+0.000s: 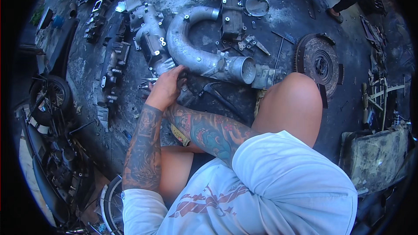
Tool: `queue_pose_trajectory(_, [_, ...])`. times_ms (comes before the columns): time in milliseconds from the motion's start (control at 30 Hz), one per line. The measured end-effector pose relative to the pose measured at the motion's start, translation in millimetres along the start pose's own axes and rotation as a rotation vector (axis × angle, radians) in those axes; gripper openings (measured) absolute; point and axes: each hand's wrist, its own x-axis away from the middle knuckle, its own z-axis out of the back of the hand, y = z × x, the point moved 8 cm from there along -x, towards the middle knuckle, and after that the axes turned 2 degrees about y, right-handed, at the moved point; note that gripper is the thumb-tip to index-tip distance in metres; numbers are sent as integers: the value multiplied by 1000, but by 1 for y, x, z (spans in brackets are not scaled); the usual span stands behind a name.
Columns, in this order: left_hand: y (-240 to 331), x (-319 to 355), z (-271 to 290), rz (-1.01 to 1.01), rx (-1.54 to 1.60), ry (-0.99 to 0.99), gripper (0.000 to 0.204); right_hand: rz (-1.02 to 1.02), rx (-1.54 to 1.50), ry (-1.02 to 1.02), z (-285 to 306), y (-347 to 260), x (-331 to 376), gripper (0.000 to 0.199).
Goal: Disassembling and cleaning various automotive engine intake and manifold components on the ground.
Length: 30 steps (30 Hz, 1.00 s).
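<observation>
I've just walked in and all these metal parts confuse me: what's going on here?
Someone in a white T-shirt is sitting low, leaning over a silvery casting. The left hand is uppermost, at its near end; the right hand is mostly hidden beyond it, its grip unclear. A pliers-like tool shows beside them. To the right lie a big curved pipe and a hammer-like tool.

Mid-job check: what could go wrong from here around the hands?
The left hand hides what is beneath it, so a pinch there could go unnoticed on camera. The hammer lies near the right forearm and might get knocked. The curved pipe sits close beside the left hand and might shift if bumped.
</observation>
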Motion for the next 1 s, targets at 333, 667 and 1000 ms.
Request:
queue_pose_trajectory(333, [27,-14,-18,-94,-124,-46,25,-82,4,-26,9,20,2,16])
queue_pose_trajectory(667, [26,-7,-16,18,-238,-62,20,-131,26,-85,2,30,16,16])
queue_pose_trajectory(1000, [34,-4,-9,-81,-253,165,20,-157,244,29,11,34,53,18])
